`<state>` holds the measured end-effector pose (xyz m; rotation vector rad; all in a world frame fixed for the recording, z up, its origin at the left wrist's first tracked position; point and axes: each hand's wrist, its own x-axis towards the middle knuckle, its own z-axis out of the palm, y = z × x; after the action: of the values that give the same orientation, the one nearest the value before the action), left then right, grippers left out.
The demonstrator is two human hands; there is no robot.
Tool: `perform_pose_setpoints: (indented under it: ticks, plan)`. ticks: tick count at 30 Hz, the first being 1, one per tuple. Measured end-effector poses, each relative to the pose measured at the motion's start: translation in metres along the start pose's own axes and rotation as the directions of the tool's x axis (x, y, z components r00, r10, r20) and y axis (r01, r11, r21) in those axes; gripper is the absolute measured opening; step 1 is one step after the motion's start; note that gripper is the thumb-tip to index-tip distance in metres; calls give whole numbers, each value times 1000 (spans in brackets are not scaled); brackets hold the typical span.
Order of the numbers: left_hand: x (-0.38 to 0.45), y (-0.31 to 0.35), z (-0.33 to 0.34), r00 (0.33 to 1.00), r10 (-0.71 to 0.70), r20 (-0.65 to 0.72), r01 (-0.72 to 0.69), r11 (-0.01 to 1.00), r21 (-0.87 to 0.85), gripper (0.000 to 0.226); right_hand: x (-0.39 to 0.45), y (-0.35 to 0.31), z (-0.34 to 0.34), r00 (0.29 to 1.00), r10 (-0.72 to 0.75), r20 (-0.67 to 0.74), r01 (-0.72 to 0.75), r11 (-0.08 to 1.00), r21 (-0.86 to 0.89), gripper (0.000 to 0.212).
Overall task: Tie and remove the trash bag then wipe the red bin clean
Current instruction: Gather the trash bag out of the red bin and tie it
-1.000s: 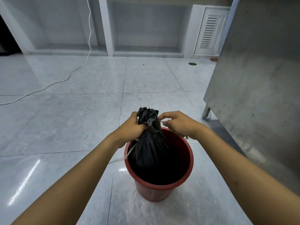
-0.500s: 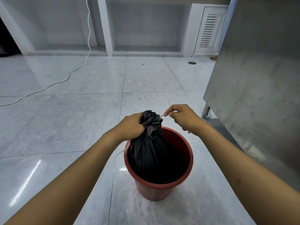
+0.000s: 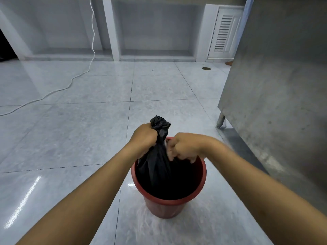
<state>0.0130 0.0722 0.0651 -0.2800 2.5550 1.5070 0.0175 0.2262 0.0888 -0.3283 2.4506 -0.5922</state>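
Observation:
A red bin stands on the tiled floor just in front of me. A black trash bag sits inside it, its top gathered into a bunched neck that sticks up above the rim. My left hand is clenched around that neck. My right hand is a fist pressed against the bag's right side just below the neck, motion-blurred; a pale string seen earlier is hidden in it now. The lower bag is lost in the bin's dark interior.
A large stainless-steel cabinet on short legs fills the right side, close to the bin. A white cable trails across the floor at the left. White alcoves and a louvred door line the far wall. A floor drain lies near it.
My right hand, which was pulling a pale string up and to the right of the neck, has dropped down against the bag. My left hand keeps its grip on the neck.

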Motion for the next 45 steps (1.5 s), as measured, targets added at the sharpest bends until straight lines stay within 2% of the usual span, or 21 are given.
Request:
perform_pose_setpoints:
  ticks: [2,4,7,10,14,16,18,20,22,25,27,30,34,37,41,45]
  plan:
    - [-2,2,0,990,-116,83,125,984,-124,24,-3,-10,5,999,-47,22,43,990,136,23]
    - [-1,5,-3,969,-174,176,204,965,-167,30,-6,-11,3,994,-106,-4,103,960,261,21]
    - [-1,9,-6,925,-256,282,311,935,-169,36,-6,-11,8,985,-136,-105,161,944,288,17]
    - [-4,13,-2,879,-334,340,418,884,-211,37,0,-17,25,983,-72,-169,124,938,324,18]
    - [-1,13,-4,844,-373,386,489,831,-266,39,10,-22,41,978,54,-203,39,904,426,19]
    - [2,11,-4,840,-407,358,511,814,-274,41,12,-26,48,973,104,-207,41,803,595,19]
    - [2,12,-3,849,-424,314,508,817,-272,41,13,-30,51,982,146,-118,9,589,808,18]
    - [0,11,-1,858,-427,285,501,818,-283,35,14,-34,51,986,165,-28,-44,418,907,24]
    - [0,10,2,871,-412,267,483,820,-309,34,15,-37,51,985,174,11,-74,359,931,32]
    - [0,9,6,893,-375,250,441,841,-314,51,14,-41,50,980,194,40,-95,283,954,35]
    - [-2,7,6,901,-361,238,422,855,-302,39,13,-44,48,977,203,61,-116,269,956,32]
    - [-5,6,5,911,-330,250,400,855,-330,38,12,-43,44,974,194,116,-156,209,965,40]
    - [-9,7,4,921,-290,262,375,843,-385,36,10,-40,41,979,143,147,-183,286,941,30]
    - [-11,7,8,933,-276,231,347,857,-381,37,12,-40,40,973,165,164,-211,331,920,30]
    - [-17,9,13,940,-271,207,325,895,-305,36,15,-40,37,955,185,233,-280,289,916,33]
    - [-20,7,12,961,-205,186,242,947,-211,31,18,-40,35,964,157,214,-255,312,915,36]
